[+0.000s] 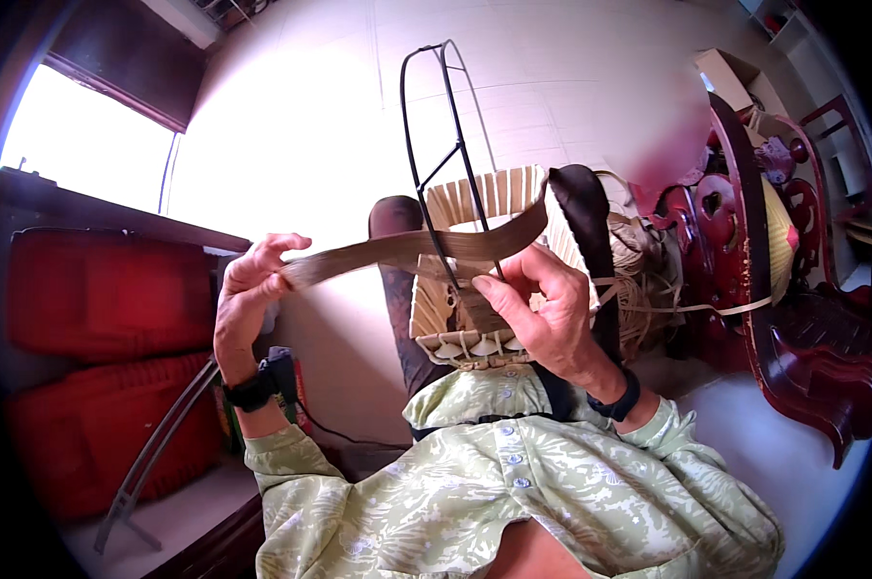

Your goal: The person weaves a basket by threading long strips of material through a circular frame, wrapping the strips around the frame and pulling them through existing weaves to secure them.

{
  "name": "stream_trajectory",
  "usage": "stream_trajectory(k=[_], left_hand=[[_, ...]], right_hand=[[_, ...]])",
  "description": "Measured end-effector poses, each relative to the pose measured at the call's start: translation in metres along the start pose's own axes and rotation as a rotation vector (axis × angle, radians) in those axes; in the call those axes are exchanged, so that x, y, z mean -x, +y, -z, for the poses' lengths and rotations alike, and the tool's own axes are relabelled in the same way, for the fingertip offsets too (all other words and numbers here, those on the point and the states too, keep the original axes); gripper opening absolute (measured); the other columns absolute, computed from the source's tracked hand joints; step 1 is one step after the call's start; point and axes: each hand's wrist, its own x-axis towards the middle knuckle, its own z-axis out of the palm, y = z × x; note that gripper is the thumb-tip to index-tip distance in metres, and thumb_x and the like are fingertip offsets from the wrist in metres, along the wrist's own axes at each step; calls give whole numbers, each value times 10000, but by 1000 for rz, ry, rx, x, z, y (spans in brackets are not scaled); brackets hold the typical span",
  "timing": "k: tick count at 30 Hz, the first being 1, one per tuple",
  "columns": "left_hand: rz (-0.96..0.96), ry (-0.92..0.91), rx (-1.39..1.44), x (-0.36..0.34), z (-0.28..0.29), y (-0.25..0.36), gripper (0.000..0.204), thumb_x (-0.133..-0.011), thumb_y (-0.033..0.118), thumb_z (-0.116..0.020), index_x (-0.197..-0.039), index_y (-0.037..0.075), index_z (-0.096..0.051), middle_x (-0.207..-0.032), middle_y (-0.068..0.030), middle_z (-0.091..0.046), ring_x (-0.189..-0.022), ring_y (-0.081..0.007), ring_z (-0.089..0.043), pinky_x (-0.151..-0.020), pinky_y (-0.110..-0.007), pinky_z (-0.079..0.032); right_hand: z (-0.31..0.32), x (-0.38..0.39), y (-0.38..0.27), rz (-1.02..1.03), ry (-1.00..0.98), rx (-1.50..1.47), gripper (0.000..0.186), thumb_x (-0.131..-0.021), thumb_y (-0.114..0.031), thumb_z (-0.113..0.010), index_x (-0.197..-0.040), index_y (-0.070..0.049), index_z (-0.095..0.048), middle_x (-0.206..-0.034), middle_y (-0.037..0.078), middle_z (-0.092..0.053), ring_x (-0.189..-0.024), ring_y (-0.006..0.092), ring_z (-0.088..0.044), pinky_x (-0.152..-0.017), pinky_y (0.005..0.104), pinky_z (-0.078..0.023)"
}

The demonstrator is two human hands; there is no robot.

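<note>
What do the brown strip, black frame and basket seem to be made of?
Brown strip: perhaps plant fibre or ribbon, with a soft sheen; it bends limply and shows lengthwise streaks. Black frame: likely metal, painted or coated; slim bars hold their curve. Basket: probably pale plant strips, unpainted; separate slats show.

On the left, two bulky red objects (112, 294) stand one above the other below a bright window opening (98, 135), with a curved grey metal bar (156, 454) slanting in front of the lower one. On the right is carved, glossy dark red wooden furniture (798, 400) with curling edges, a yellow cone-shaped thing (781, 241) bearing a pink patch set among its parts and a blurred pinkish shape (663, 145) just beside it. Pale floor (571, 58) spreads across the top, with an open cardboard box (725, 77) near its right side.
</note>
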Motion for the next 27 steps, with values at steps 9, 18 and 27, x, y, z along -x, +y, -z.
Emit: stream_trajectory(k=[9, 18, 27], left_hand=[[-460, 243, -1125, -41, -117, 59, 386, -801, 163, -722, -1170, 99, -632, -1100, -47, -682, -1039, -161, -626, -1116, -430, -228], [-151, 397, -465, 16, -13, 7, 28, -827, 47, -641, -803, 34, -632, -872, -54, -648, -838, -157, -613, -884, -410, -438], [-384, 56, -1091, -29, -145, 33, 280, -788, 129, -722, -1055, 80, -655, -929, -55, -676, -950, -197, -629, -1087, -443, -254]], right_hand=[[-1, 1, 14, 10, 3, 56, 180, -825, -136, -726, -876, 20, -654, -736, 74, -624, -567, 103, -571, -515, 257, -455], [2, 2, 3, -20, -38, -5, 155, -827, -111, -720, -825, 4, -617, -720, 59, -598, -592, 114, -583, -536, 270, -465], [-1, 4, 23, -88, 16, -95, 201, -822, -144, -706, -920, 30, -675, -704, 97, -653, -589, 157, -611, -537, 303, -479]])
